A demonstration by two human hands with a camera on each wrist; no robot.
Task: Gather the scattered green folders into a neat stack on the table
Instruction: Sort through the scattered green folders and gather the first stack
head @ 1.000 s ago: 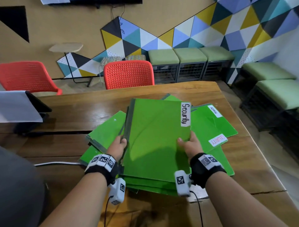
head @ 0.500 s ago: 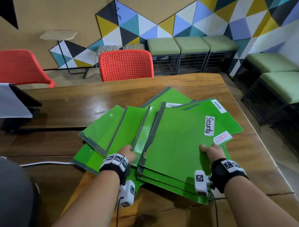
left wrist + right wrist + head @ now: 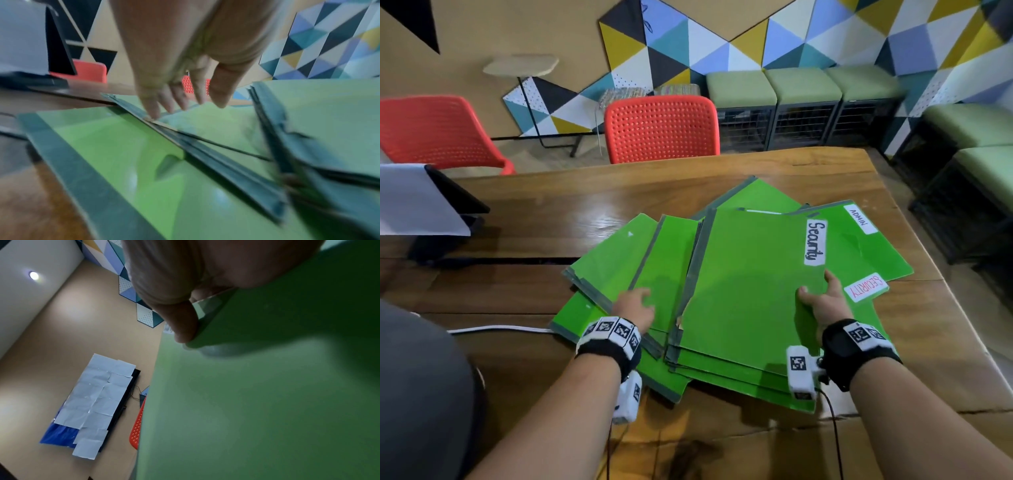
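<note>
Green folders (image 3: 750, 291) in right hand's (image 3: 825, 305) pinch; left hand (image 3: 635, 306) seemingly flat, fingers loose.

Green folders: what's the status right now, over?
Right hand grips the top "Security" folder. Left hand open, reaching over fanned folders. Pile untidy; nothing blocking.

Both forearms reach forward, black marker bands on both wrists. Left hand (image 3: 635, 306): fingers (image 3: 153, 104) straight, slightly spread, pointing down-forward, holding nothing. Right hand (image 3: 825, 303): thumb (image 3: 183, 321) on top, pinching the edge of a green folder (image 3: 750, 291).
</note>
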